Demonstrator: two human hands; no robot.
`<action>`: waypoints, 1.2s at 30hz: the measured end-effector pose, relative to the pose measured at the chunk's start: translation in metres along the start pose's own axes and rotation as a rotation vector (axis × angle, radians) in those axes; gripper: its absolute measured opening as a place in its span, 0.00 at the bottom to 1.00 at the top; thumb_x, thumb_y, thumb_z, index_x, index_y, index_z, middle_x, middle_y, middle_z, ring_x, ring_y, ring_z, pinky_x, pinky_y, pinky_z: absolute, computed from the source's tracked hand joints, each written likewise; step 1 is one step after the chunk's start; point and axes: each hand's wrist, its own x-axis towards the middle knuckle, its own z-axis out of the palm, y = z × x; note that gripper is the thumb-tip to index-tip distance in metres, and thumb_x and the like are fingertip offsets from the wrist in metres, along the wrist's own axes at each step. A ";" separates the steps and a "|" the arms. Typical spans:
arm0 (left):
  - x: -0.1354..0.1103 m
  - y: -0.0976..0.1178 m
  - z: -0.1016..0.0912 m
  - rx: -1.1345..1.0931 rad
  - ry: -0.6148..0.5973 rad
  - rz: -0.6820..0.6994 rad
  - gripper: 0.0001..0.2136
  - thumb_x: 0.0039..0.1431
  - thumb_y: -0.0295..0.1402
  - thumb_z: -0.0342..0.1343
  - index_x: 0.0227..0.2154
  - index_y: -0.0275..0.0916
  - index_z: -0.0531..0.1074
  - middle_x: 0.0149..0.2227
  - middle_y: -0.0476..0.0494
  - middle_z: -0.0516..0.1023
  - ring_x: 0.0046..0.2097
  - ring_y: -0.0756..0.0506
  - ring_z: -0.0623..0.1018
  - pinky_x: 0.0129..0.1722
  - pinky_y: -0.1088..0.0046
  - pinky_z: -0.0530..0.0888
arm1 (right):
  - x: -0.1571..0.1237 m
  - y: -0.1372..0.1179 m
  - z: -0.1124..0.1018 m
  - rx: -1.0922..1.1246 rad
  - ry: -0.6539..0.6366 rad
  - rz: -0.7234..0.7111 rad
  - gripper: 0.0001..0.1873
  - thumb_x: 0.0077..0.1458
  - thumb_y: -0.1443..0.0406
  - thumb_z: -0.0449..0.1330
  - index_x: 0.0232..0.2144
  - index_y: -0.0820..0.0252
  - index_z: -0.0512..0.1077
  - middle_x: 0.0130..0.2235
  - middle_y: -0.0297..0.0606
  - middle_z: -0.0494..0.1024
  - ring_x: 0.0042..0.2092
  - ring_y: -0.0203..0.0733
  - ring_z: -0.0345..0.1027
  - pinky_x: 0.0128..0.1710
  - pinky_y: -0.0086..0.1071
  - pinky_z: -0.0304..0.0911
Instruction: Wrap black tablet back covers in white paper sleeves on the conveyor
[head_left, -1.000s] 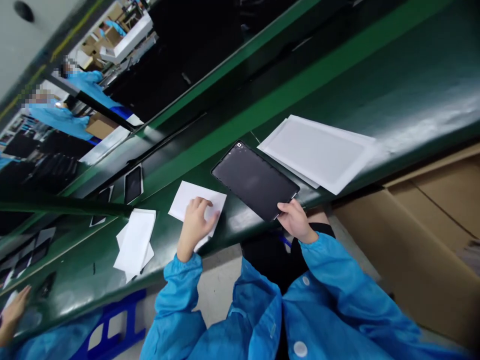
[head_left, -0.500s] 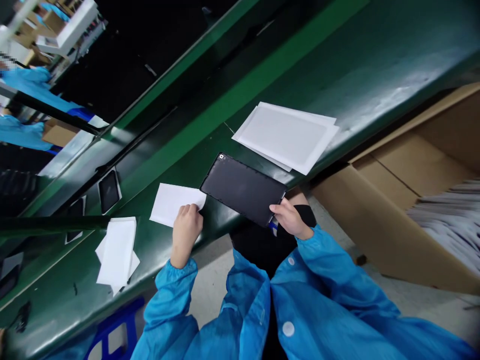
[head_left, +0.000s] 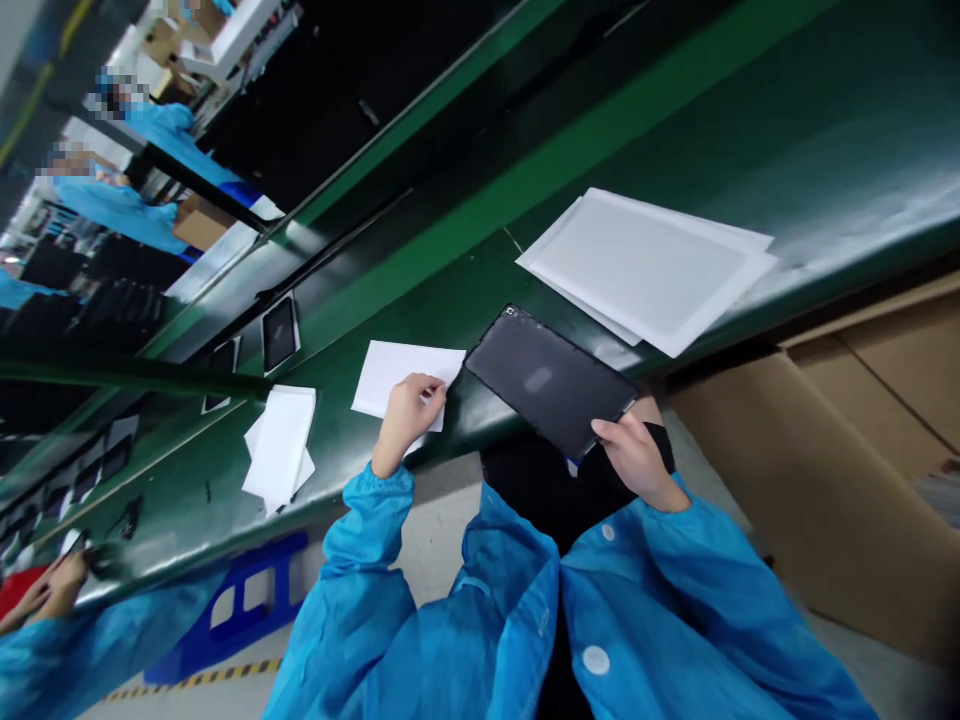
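Observation:
A black tablet (head_left: 551, 380) lies back side up, tilted, over the near edge of the green bench (head_left: 787, 130). My right hand (head_left: 637, 460) grips its lower right corner. My left hand (head_left: 409, 415) rests on a small white sheet (head_left: 401, 370) just left of the tablet, fingers curled and pinching the sheet's edge. Both arms are in blue sleeves.
A stack of large white sheets (head_left: 649, 270) lies right of the tablet. More white sheets (head_left: 281, 455) lie to the left. Small dark devices (head_left: 279, 333) sit on the belt. A cardboard box (head_left: 847, 450) stands at the right. A neighbour's hand (head_left: 52, 590) works at far left; people in blue stand beyond.
The tablet has been pulled nearer and further over the bench edge by my right hand. My left hand went from lying flat on the white sheet to pinching its edge.

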 end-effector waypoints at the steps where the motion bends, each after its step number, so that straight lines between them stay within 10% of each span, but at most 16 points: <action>1: 0.001 0.002 0.000 -0.003 -0.014 -0.015 0.09 0.64 0.33 0.56 0.33 0.40 0.81 0.33 0.42 0.84 0.35 0.43 0.81 0.42 0.68 0.77 | -0.001 0.001 -0.001 -0.014 0.017 -0.007 0.34 0.52 0.49 0.71 0.60 0.48 0.77 0.57 0.39 0.85 0.66 0.59 0.73 0.72 0.56 0.64; 24: -0.003 0.018 0.007 -0.288 0.076 -0.155 0.07 0.62 0.34 0.56 0.31 0.38 0.76 0.25 0.50 0.75 0.28 0.50 0.72 0.32 0.75 0.69 | -0.027 -0.001 0.017 -0.234 -0.074 0.020 0.35 0.55 0.42 0.71 0.59 0.50 0.78 0.55 0.42 0.85 0.64 0.59 0.74 0.70 0.54 0.65; 36: -0.029 0.094 0.015 -0.416 -0.306 0.201 0.05 0.67 0.29 0.55 0.35 0.38 0.76 0.31 0.48 0.78 0.29 0.52 0.73 0.32 0.77 0.70 | -0.031 -0.012 0.045 -0.243 -0.348 0.065 0.32 0.57 0.35 0.67 0.45 0.55 0.76 0.29 0.37 0.82 0.28 0.44 0.76 0.31 0.37 0.76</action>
